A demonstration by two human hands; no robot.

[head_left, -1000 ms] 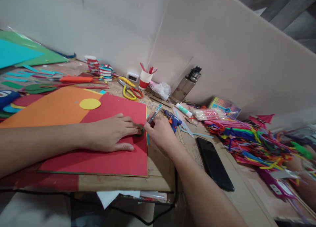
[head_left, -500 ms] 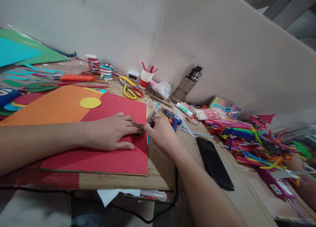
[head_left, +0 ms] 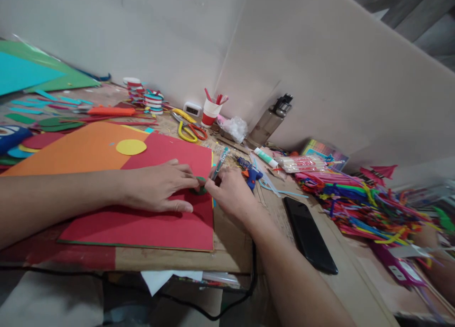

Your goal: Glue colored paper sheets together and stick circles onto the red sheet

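A sheet of red paper (head_left: 192, 227) lies on the table beside orange paper (head_left: 85, 151). Stretched out flat across the red sheet, my left hand (head_left: 163, 187) has its fingertips at a small green round piece (head_left: 202, 185). The fingers partly cover that piece, near the sheet's right edge. In my right hand (head_left: 231, 192) is a slim pen (head_left: 219, 162) with a teal end, pointing up and away. Its tip is hidden behind the fingers, close to the green piece. A yellow oval (head_left: 131, 147) rests on the papers beyond my left hand.
Behind the papers are pliers (head_left: 185, 130) and a red-and-white cup (head_left: 211, 113). A blue glue gun (head_left: 253, 175) lies beyond my right hand, and a black phone (head_left: 309, 234) to its right. Colourful pipe cleaners (head_left: 362, 208) are heaped further right, near another person's arm (head_left: 435, 256).
My right hand has shifted slightly left with the pen, whose upper end leans a little differently. My left fingertips have moved slightly at the green piece.
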